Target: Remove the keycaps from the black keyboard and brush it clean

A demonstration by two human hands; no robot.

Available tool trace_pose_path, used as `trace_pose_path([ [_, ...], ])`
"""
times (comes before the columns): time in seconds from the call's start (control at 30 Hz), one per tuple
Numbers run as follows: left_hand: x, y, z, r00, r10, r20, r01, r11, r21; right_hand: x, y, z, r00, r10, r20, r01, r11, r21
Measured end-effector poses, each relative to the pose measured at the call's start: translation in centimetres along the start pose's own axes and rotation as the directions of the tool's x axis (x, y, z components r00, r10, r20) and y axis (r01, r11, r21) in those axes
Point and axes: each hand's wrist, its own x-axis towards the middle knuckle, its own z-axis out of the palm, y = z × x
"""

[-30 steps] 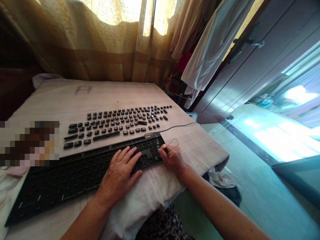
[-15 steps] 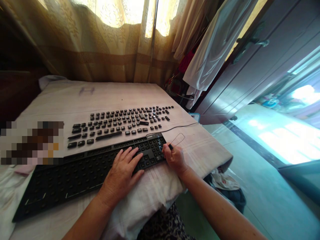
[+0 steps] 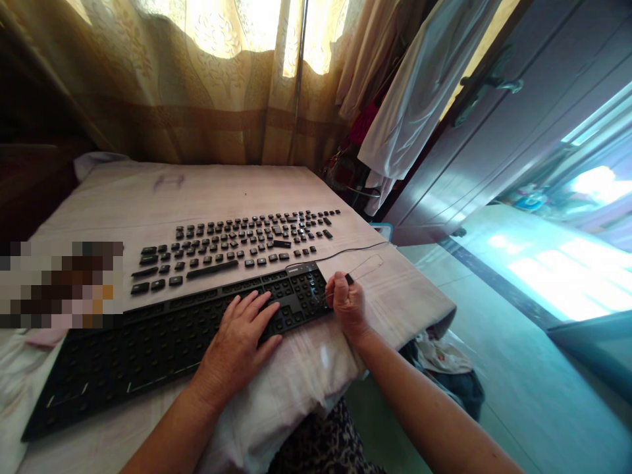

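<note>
A long black keyboard [image 3: 162,343] with its keycaps off lies slantwise along the near side of the table. My left hand [image 3: 241,329] rests flat across its right half, fingers spread. At the keyboard's right end, my right hand [image 3: 345,306] is closed in a fist around a wire keycap puller [image 3: 349,279]. A thin wire loop sticks out past the knuckles toward the upper right, and a small black part shows at the fist. Whether a keycap is caught in the puller I cannot tell. Behind the keyboard, loose black keycaps [image 3: 232,240] lie in rows.
The table [image 3: 207,187] has a pale cloth hanging over its near edge. A thin black cable [image 3: 350,249] runs right from the keyboard. A blurred-out patch [image 3: 59,283] covers the left side. Curtains [image 3: 197,112] hang behind; a door [image 3: 474,125] stands at the right.
My right hand has shifted slightly right and turned, lifting off the keyboard's right end; the wire loop now reaches further right. My left hand stays in place.
</note>
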Motion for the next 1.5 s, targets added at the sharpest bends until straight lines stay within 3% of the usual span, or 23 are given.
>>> trace_pose_path([
  [0.23,0.0,-0.1,-0.2,0.998,0.047,-0.038,-0.046,0.999,0.022,0.9,-0.3,-0.1,0.978,0.134,-0.158,-0.117,0.987,0.110],
  [0.5,2.2,2.1,-1.4,0.987,0.025,-0.160,-0.040,0.995,-0.092,-0.4,-0.3,0.4,0.996,-0.093,-0.016,0.093,0.996,-0.015],
  [0.67,5.1,3.5,-1.6,0.986,0.014,-0.167,-0.038,0.989,-0.144,-0.6,-0.9,0.4,0.975,-0.217,0.049,0.221,0.970,-0.097],
  [0.8,6.1,3.8,-1.0,0.992,-0.056,-0.117,0.032,0.980,-0.196,-0.6,-1.3,0.5,0.948,-0.305,0.092,0.316,0.936,-0.154],
  [0.9,6.0,3.6,-0.5,0.990,-0.105,-0.099,0.081,0.972,-0.221,-0.6,-1.3,0.6,0.945,-0.310,0.102,0.322,0.936,-0.141],
  [1.03,5.6,3.3,0.0,0.977,-0.134,-0.167,0.091,0.965,-0.245,-0.3,-1.2,0.6,0.957,-0.279,0.085,0.287,0.952,-0.103],
  [1.27,5.4,3.2,-0.1,0.965,-0.171,-0.200,0.110,0.953,-0.283,0.1,-1.9,0.3,0.947,-0.301,0.114,0.318,0.930,-0.183],
  [1.4,5.3,3.1,-0.5,0.929,-0.356,-0.100,0.275,0.846,-0.456,0.7,-1.5,-0.5,0.939,-0.333,0.081,0.343,0.918,-0.200],
  [1.5,5.5,2.9,-0.9,0.848,-0.526,0.068,0.432,0.611,-0.663,1.3,-1.5,-1.3,0.963,-0.255,0.083,0.262,0.961,-0.089],
])
